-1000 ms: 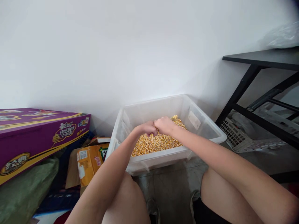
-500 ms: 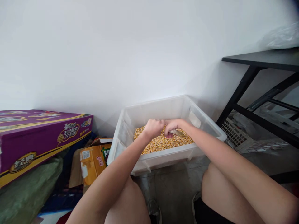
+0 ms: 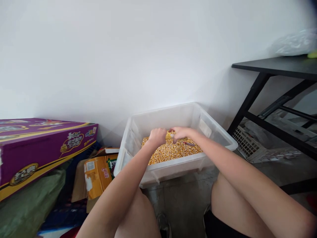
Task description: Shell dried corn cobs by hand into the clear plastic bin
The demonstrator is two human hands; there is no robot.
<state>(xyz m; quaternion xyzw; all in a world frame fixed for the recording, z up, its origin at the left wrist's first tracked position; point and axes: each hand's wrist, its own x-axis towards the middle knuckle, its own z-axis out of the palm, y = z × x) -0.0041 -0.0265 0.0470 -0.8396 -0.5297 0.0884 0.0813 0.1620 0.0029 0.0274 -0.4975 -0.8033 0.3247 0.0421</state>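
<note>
A translucent white plastic bin [image 3: 178, 167] holds loose yellow corn kernels [image 3: 170, 152]. Over the kernels, my left hand [image 3: 158, 136] is closed in a fist around what looks like a corn cob [image 3: 169, 135], its bright yellow side showing between my hands. My right hand [image 3: 182, 132] curls its fingers and thumb at the cob's other end; the fingertips are partly hidden. On the kernels beneath my right wrist lies a thin tool with a reddish part [image 3: 189, 144], its kind too small to tell.
At left stands a purple carton [image 3: 49, 145] above a green sack [image 3: 32, 195]. An opened orange box [image 3: 97, 175] sits beside the bin. To the right are a black table [image 3: 274, 67] with a plastic bag [image 3: 294, 43] on it and a white crate [image 3: 247, 143] underneath.
My hands have drawn slightly apart, the left moving left. A pale, bare-looking cob under my right hand no longer shows there; the thin reddish tool on the kernels is now visible.
</note>
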